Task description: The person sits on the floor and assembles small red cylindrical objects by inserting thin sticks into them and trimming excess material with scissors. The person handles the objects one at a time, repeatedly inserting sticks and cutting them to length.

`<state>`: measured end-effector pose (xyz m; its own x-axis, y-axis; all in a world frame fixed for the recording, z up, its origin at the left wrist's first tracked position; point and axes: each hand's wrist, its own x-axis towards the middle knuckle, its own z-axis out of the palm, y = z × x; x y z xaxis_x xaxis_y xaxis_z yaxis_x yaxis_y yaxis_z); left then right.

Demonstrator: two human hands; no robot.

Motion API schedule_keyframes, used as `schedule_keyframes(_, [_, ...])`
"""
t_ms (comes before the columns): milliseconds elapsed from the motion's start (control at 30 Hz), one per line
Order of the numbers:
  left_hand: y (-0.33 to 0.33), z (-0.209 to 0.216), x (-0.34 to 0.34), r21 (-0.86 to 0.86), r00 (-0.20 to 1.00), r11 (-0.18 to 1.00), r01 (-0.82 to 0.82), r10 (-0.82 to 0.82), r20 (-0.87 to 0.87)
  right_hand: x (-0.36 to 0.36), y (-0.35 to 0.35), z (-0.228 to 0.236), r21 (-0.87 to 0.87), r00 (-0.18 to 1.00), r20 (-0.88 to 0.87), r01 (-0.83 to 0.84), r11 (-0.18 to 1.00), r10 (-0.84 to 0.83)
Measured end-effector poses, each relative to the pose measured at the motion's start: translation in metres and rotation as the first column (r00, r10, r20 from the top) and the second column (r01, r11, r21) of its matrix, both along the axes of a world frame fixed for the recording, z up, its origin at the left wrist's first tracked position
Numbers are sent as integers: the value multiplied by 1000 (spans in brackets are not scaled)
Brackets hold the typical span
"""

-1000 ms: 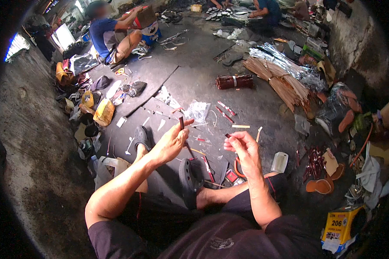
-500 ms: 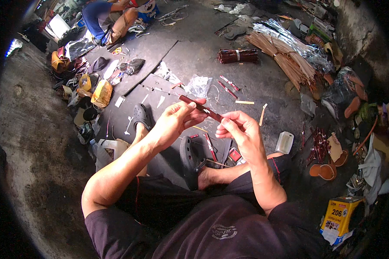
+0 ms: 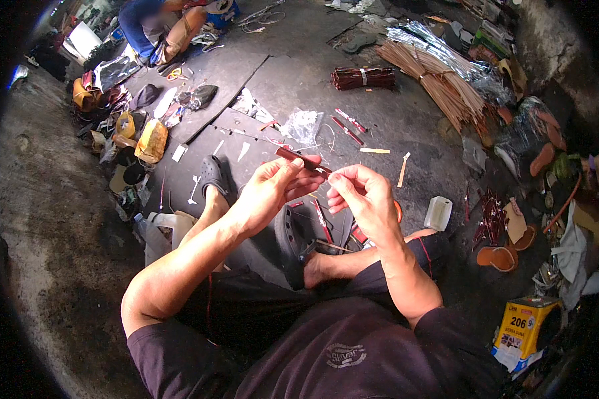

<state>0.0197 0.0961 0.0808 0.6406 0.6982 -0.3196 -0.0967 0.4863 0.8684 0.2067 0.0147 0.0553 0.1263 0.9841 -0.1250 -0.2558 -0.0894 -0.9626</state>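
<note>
Between my hands is a narrow, glossy dark red strip (image 3: 287,153), perhaps a leather strap, tilted down toward the right. My left hand (image 3: 276,183) pinches it between thumb and fingers near its upper left part. At its lower right end, my right hand (image 3: 361,189) has thumb and forefinger pressed together on the strip, hiding that end. On the floor below lie a red strip with pale marks (image 3: 323,223) and a small red box (image 3: 358,235), partly behind my right hand. Two similar red strips (image 3: 350,125) rest farther off, beside a crumpled clear plastic bag (image 3: 301,126).
A tied bundle of dark red strips (image 3: 363,78) and a larger bundle of tan strips (image 3: 439,86) lie beyond. A white tray (image 3: 438,213), brown sandals (image 3: 497,261) and a yellow tin (image 3: 522,329) are at right. Another person (image 3: 173,33) sits far left.
My right hand has shifted slightly left along the strip, closer to my left hand, covering its end. An orange curved edge now shows beside my right wrist.
</note>
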Motion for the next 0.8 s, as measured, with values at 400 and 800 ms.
schedule_keyframes(400, [-5,2,2,-12,1000,999,29,-29,-1,-1,5,-4,-26,993,114,17,1000,-14])
schedule_keyframes(800, [-3,-7,1,64,994,997,38,-31,-108,-8,9,-12,-2,977,206,53,999,-52])
